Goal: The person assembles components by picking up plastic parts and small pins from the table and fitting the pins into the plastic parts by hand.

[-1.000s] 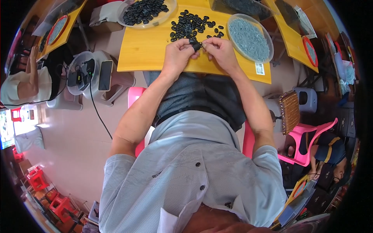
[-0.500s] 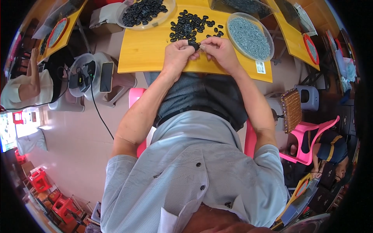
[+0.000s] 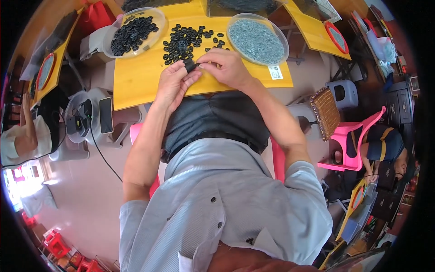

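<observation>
My left hand (image 3: pixel 173 82) is closed round a small black part (image 3: pixel 189 65), held just above the near edge of the yellow table (image 3: pixel 136 86). Pinched fingers of my right hand (image 3: pixel 226 65) meet the right end of that part; whatever they grip is too small to make out. Just beyond both hands lies a loose heap of black oval rings (image 3: pixel 183 41). Right of the heap stands a round clear tub (image 3: pixel 287 45) full of silvery screw-like pieces (image 3: pixel 256 40). A second clear tub (image 3: pixel 107 44), at the left, holds many more black rings (image 3: pixel 135 34).
A phone (image 3: pixel 105 115) lies on a grey stool at left, beside a clear bowl (image 3: pixel 72 119) of chargers with a trailing cable. Other people sit at left and far right. A pink chair (image 3: pixel 351 140) and a woven-topped seat (image 3: pixel 327 113) stand at right.
The whole view has swung, so the table and hands appear further left and slightly lower. My left fingers have loosened and spread a little around the black part; my right fingers stay at its end.
</observation>
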Tool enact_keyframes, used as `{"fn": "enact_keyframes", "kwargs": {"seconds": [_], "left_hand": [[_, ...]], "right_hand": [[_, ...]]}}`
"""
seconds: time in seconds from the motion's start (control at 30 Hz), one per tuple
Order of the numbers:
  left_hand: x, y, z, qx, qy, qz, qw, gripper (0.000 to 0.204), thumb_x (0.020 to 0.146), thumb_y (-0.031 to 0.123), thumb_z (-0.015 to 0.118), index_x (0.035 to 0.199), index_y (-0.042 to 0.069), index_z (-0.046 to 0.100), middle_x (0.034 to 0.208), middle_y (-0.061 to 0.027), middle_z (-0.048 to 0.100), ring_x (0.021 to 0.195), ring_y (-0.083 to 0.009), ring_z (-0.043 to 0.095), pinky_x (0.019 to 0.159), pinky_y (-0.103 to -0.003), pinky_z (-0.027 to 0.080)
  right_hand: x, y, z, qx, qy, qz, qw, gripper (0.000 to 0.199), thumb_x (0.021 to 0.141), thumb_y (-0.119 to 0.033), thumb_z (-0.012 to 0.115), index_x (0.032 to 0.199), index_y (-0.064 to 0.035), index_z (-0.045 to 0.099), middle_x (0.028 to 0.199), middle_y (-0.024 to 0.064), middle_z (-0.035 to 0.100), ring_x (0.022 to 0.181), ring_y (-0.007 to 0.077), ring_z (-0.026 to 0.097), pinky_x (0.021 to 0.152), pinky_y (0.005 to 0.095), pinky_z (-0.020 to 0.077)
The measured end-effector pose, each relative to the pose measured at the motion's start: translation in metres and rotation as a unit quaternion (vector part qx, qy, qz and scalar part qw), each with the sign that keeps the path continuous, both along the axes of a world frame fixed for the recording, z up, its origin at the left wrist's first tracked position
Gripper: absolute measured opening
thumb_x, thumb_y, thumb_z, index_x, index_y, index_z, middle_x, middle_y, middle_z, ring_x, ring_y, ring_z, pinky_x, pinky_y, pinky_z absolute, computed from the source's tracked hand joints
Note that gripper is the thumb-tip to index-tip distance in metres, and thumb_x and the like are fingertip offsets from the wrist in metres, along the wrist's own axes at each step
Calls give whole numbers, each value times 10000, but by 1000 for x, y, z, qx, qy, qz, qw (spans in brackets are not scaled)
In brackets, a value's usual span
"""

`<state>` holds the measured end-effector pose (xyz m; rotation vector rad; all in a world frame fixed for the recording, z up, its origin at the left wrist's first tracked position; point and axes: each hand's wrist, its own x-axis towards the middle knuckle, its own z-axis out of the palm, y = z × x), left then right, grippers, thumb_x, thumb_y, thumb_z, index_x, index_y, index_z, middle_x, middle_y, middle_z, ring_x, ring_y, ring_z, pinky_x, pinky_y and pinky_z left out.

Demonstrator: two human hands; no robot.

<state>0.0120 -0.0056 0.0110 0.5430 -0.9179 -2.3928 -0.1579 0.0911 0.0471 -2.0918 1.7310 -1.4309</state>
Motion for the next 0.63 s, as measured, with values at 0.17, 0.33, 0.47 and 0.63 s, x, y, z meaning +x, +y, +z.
{"fn": "enact_keyframes", "kwargs": {"seconds": [0.17, 0.33, 0.47, 0.63], "left_hand": [[-5, 3, 1, -3, -4, 7, 1000, 150, 907, -49, 570, 1051, -22, 602, 1022, -110, 676, 897, -195, 685, 801, -307, 595], [-2, 6, 4, -12, -9, 35, 999, 208, 895, -65, 573, 1094, -38, 624, 1014, -106, 669, 882, -187, 676, 793, -299, 593], [-4, 5, -1, -23, -15, 35, 999, 206, 897, -55, 579, 1096, -53, 636, 1010, -105, 671, 876, -190, 678, 782, -296, 591], [-5, 8, -2, -39, -47, 23, 998, 210, 912, -38, 562, 1108, -59, 637, 1023, -111, 670, 895, -199, 680, 780, -285, 587]], "right_hand": [[-2, 0, -3, 6, 7, 21, 1000, 132, 815, -81, 678, 938, -67, 725, 898, 93, 705, 793, 257, 679, 684, 328, 544], [-17, 6, 16, 35, 36, -53, 997, 168, 811, -110, 693, 968, -52, 714, 918, 100, 702, 746, 230, 669, 664, 315, 515], [-101, 30, 42, 144, 103, -250, 952, 155, 810, -120, 683, 944, -51, 719, 890, 140, 708, 803, 264, 685, 713, 365, 522], [-149, 50, 23, 294, 100, -288, 906, 154, 814, -127, 677, 947, -109, 753, 961, 148, 719, 903, 299, 698, 794, 406, 529]]}}
